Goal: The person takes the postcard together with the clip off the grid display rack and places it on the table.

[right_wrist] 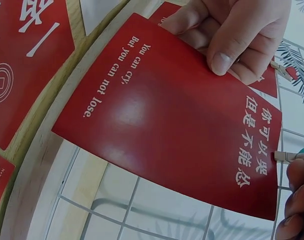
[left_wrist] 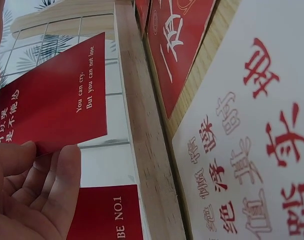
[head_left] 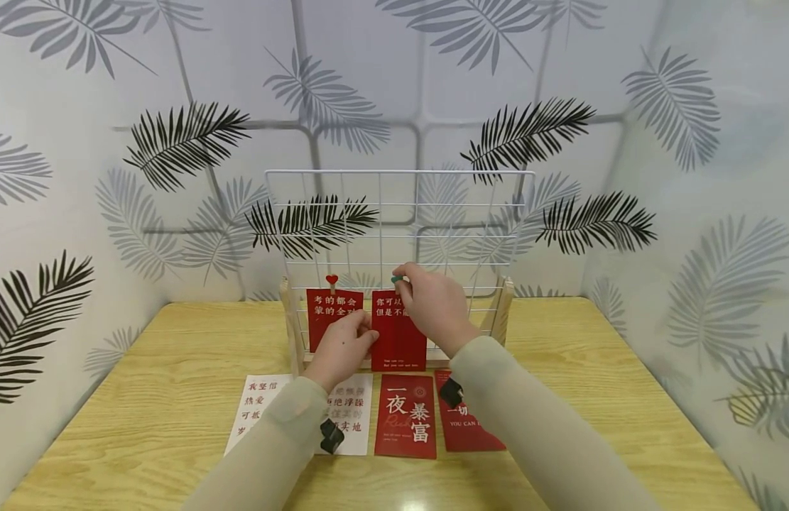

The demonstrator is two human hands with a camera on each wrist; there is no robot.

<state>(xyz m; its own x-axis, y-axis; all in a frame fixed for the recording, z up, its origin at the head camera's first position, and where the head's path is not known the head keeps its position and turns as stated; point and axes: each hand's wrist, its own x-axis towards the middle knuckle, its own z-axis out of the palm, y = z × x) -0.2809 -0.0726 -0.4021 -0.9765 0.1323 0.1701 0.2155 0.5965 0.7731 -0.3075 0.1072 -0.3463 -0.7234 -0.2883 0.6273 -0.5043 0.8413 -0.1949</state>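
My left hand pinches the left edge of a red card printed with white lettering, held upright against the white wire grid. At the card's top edge my right hand grips a small wooden clothespin with a teal tip. In the right wrist view the peg's jaws meet the card's edge; the fingers hide part of the peg. Left of it, a second red card hangs from the grid by a clothespin with a red heart, partly behind my left hand.
The grid stands in a wooden base. In front of it on the wooden table lie two white cards with red lettering, a red card and another red card partly under my right forearm. A leaf-patterned backdrop surrounds the table.
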